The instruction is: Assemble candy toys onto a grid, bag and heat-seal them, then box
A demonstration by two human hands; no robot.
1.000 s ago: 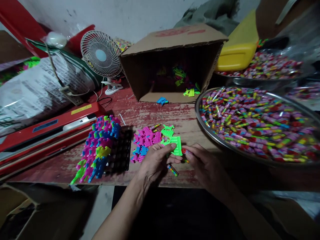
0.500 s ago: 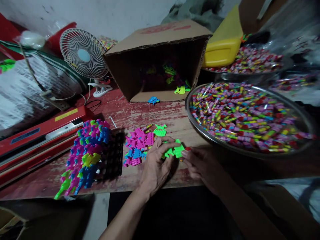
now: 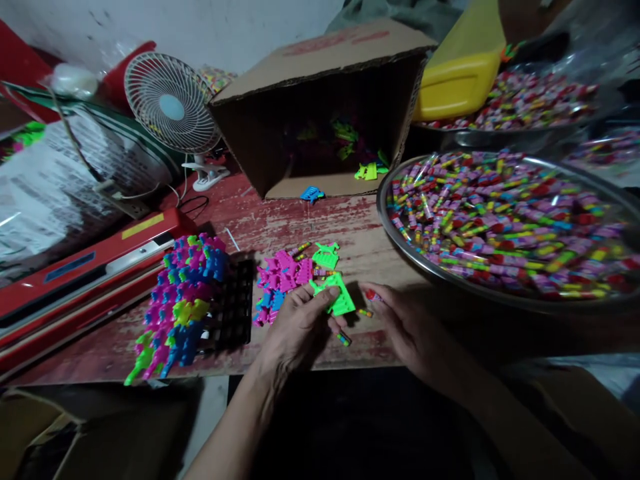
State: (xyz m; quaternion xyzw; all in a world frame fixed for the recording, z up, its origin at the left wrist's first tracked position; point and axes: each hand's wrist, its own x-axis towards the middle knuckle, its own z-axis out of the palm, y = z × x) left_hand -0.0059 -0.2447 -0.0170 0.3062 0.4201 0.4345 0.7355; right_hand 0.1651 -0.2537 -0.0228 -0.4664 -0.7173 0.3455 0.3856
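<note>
My left hand [image 3: 295, 327] pinches a bright green plastic toy piece [image 3: 336, 295] just above the worn red table [image 3: 280, 227]. My right hand [image 3: 407, 327] rests beside it with fingers curled around a small striped candy roll [image 3: 373, 295]. Two more candy rolls, one [image 3: 365, 312] and another [image 3: 343, 339], lie between the hands. A loose pile of pink and blue toy pieces [image 3: 283, 280] and another green piece [image 3: 326, 255] sit just beyond my left hand. A stack of finished coloured toys [image 3: 183, 300] lies on a black tray [image 3: 235, 310] to the left.
A wide metal pan [image 3: 400, 240] full of candy rolls stands at the right, a second pan and a yellow container [image 3: 463, 80] behind it. An open cardboard box [image 3: 320, 100] lies on its side at the back. A small fan [image 3: 173, 107] and a red sealer [image 3: 85, 267] are at left.
The green piece has turned in my left hand and now sits slightly lower and left. My right hand has drawn a little away from it. The view shifted slightly.
</note>
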